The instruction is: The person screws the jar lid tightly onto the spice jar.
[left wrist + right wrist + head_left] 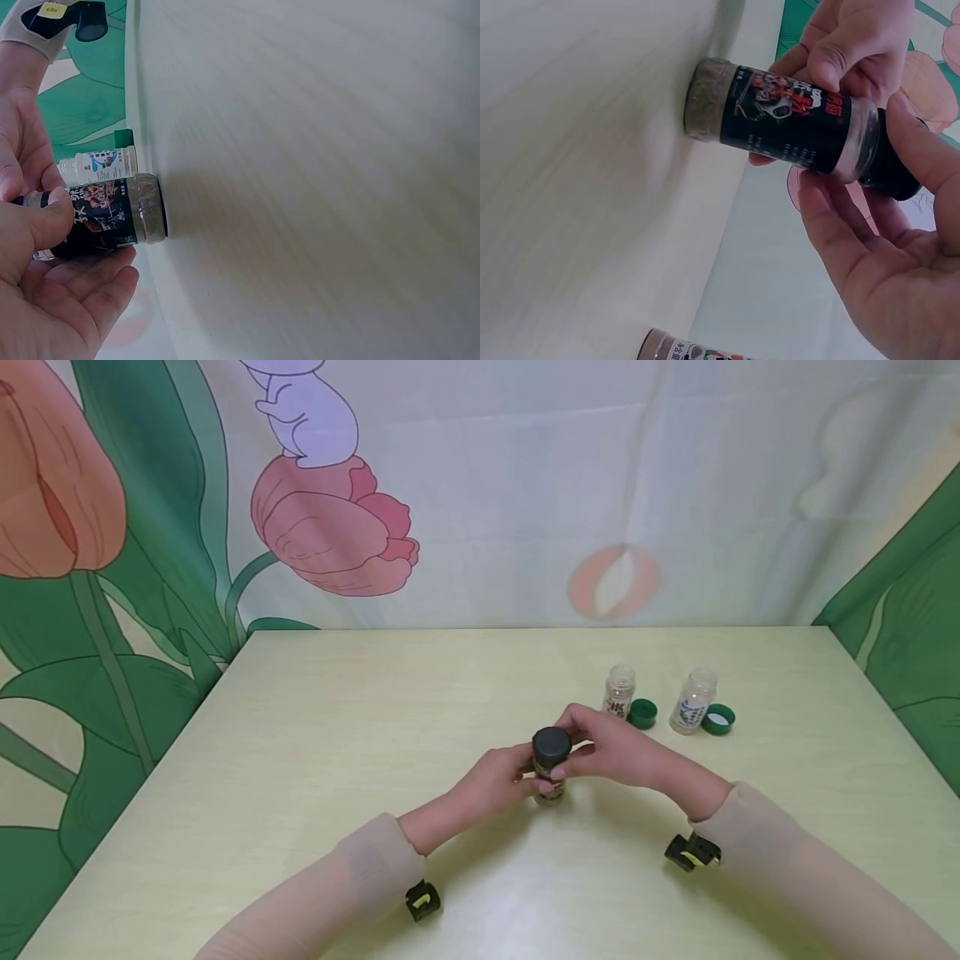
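Note:
A seasoning jar [787, 116] with a black label and a black cap [551, 742] stands upright near the middle of the table. Brownish powder shows through its glass bottom, which is at the table surface. My left hand [493, 783] grips the jar's body from the left, thumb in front and fingers behind. From the right, my right hand [615, 747] holds the jar's top, its thumb on the cap and its fingers curving round the far side by the neck. In the left wrist view, part of the label [101, 214] is covered by the left thumb.
Behind my right hand stand two uncapped clear jars, one [619, 687] partly hidden by that hand and another [693, 702] farther right. A green cap [642, 713] and a second green cap [718, 719] lie beside them. A printed curtain [487, 510] hangs behind the table [360, 710].

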Demonstrator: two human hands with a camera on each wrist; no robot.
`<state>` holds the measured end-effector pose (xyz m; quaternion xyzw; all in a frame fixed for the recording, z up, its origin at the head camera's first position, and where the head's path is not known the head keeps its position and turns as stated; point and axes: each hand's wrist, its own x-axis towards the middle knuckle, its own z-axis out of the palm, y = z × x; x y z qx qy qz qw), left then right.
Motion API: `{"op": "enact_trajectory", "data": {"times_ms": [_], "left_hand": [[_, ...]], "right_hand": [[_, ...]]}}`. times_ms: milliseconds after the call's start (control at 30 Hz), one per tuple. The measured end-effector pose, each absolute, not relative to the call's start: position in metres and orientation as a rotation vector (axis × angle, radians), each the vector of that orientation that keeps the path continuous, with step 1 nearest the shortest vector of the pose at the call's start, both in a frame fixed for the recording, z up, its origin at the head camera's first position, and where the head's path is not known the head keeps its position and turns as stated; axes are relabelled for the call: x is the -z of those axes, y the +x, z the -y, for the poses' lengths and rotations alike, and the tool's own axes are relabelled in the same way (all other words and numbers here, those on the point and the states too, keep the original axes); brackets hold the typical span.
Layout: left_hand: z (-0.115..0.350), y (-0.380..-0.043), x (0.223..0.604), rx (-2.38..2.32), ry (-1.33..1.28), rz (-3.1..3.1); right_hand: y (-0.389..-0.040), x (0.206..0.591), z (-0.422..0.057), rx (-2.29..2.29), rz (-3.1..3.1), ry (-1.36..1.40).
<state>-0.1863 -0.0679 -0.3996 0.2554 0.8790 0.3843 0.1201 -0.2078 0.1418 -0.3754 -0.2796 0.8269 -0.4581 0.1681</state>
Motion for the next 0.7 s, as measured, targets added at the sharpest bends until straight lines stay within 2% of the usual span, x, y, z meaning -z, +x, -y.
{"op": "enact_trajectory", "data": {"times_ms": [267, 700], "left_hand": [[0.068, -0.186, 0.400, -1.127, 0.755, -2.560], [0.067, -0.185, 0.399, -1.122, 0.757, -2.576]], "right_hand": [[-0.208, 0.377, -0.143, 1.219, -2.413, -0.787], [-0.219, 0.358, -0.152, 1.147, -2.228, -0.853]]}}
